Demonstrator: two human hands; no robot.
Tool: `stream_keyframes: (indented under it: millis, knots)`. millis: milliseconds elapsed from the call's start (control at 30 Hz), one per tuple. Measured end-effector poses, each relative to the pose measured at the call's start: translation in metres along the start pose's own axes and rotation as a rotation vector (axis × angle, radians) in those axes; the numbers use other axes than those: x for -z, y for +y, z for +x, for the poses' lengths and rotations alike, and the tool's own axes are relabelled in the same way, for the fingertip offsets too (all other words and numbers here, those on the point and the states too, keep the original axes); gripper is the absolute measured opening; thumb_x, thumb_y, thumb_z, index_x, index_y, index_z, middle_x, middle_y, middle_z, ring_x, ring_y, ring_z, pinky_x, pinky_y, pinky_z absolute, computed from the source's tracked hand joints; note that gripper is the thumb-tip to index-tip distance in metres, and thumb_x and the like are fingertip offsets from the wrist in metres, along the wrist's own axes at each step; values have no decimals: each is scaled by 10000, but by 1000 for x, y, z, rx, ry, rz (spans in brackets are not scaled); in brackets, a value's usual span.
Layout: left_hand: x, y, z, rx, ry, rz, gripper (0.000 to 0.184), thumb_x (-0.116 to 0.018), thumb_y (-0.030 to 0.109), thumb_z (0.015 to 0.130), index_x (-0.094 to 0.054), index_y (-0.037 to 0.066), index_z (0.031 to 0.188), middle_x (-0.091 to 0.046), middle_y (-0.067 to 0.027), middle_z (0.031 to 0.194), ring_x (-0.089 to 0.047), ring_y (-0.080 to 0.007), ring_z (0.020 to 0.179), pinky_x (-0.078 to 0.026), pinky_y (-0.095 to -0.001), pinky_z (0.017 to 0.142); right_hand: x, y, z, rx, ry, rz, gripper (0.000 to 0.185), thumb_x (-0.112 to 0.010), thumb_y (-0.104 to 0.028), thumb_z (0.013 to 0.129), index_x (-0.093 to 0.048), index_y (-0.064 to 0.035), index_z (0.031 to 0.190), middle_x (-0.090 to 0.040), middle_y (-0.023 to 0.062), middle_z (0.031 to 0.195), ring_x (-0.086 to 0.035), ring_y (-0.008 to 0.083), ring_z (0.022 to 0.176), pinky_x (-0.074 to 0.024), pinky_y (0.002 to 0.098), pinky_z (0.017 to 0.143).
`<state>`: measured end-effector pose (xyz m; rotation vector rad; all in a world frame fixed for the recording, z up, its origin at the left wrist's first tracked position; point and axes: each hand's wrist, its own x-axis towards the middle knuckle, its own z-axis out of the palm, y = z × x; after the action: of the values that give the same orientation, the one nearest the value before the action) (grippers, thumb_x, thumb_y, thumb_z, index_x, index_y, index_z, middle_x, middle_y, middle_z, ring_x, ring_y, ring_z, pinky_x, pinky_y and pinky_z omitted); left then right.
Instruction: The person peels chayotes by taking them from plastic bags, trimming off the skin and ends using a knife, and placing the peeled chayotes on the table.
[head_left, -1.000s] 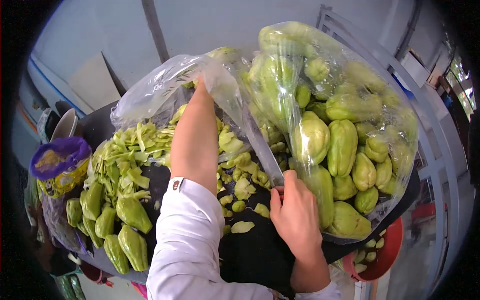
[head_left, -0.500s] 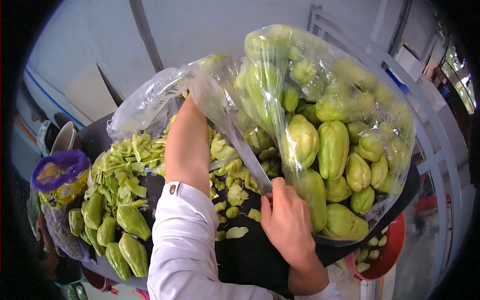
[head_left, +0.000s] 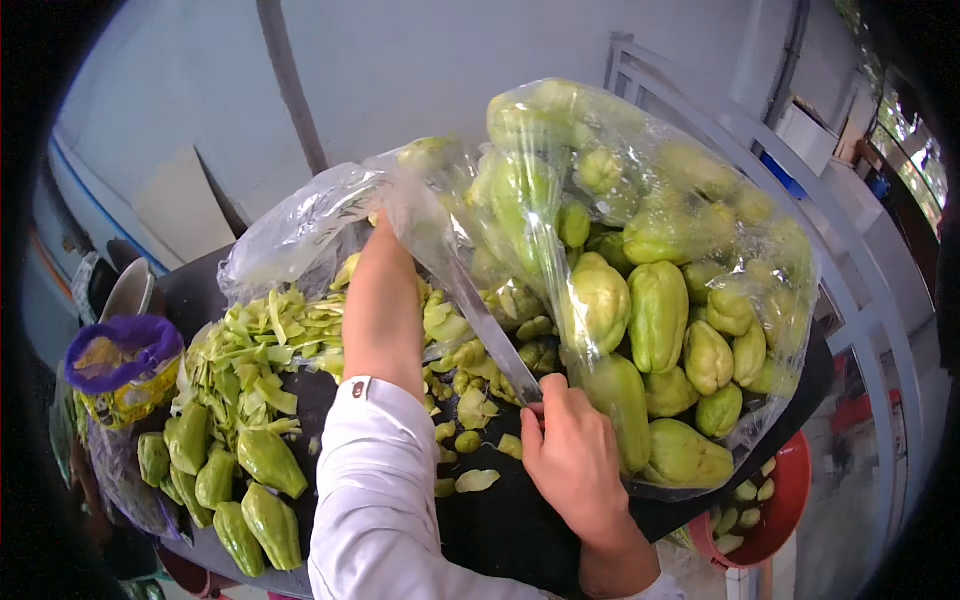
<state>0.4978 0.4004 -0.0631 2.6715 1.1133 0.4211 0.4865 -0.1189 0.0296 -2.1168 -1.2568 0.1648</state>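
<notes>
My right hand [head_left: 575,450] is closed round the handle of a long knife [head_left: 492,335], whose blade points up and left against clear plastic. My left arm reaches forward into a clear plastic bag [head_left: 300,225]; the fingers of my left hand [head_left: 385,215] are hidden behind the plastic. Right of the knife stands a large clear bag of green chayotes [head_left: 658,315]. Small trimmings and cut pieces [head_left: 478,408] lie on the dark table between my arms. Left of my left arm is a heap of green peelings [head_left: 255,345], with several smooth chayotes [head_left: 270,525] in front of it.
A purple-rimmed yellow bag [head_left: 125,375] and a pale bowl [head_left: 130,290] stand at the left. Below the table's right edge is a red bucket [head_left: 790,500] with pale pieces inside. A grey metal railing [head_left: 865,330] runs along the right, and a wall rises behind.
The view has shifted, so the table and bags sit lower in the frame. My left hand remains in the bag, and my right hand still holds the knife.
</notes>
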Motion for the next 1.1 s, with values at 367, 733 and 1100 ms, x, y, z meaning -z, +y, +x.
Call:
stream_keyframes:
  millis: [367,733,1100]
  knots:
    - [33,-37,-25,130,-141,-242,336,-667,240,862,-652,61,1147,-688,-133,1071,-673,-300,823,-556,-403,673,-10,7,6,56,10,-73,198,-611,-117,908,-502,-5,1030,-610,232,844,-647,444,750,-524,522,661]
    - [86,10,-125,315,-177,-867,321,-646,170,882,-630,81,1190,-689,-117,1067,-683,-259,807,-573,-367,639,-11,-1,1,96,45,106,232,-648,-94,870,-507,27,1009,-646,262,876,-633,468,854,-498,540,755]
    - [66,87,-117,52,-108,383,424,-640,258,763,-709,82,1143,-670,-150,1232,-636,-302,1151,-514,-393,962,-13,3,4,139,65,46,235,-649,-130,877,-500,2,1003,-643,257,872,-641,471,861,-501,559,747]
